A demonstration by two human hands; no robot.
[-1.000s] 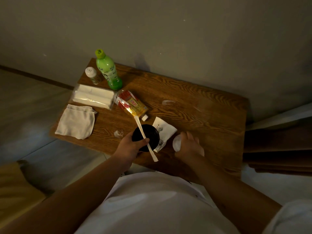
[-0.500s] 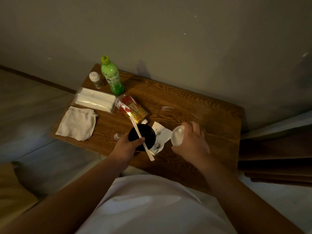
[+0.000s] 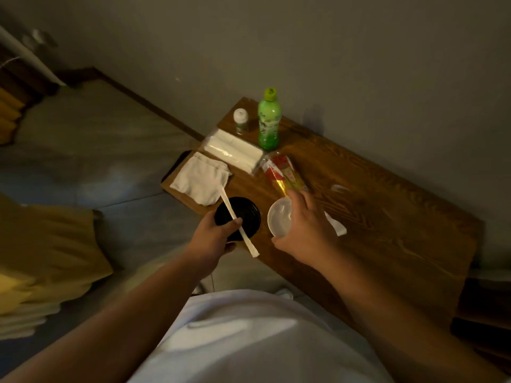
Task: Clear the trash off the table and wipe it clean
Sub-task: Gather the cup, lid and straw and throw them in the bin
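My left hand grips a black round cup and pins a long white paper-wrapped stick across its top, held off the wooden table's front left edge. Beside it, my right hand holds a small white round cup with its open side facing me. A crumpled white napkin lies on the table, mostly hidden behind my right hand. A red and yellow snack wrapper lies just beyond my right fingers. A folded white cloth rests at the table's left corner.
A green bottle and a small white-capped jar stand at the far left corner by the wall. A clear pack of white tissues lies in front of them. A yellow cushion is on the floor at left.
My left hand has carried the black cup and stick left, off the table's edge. My right hand has lifted the white cup and brought it beside the black one. The camera swung.
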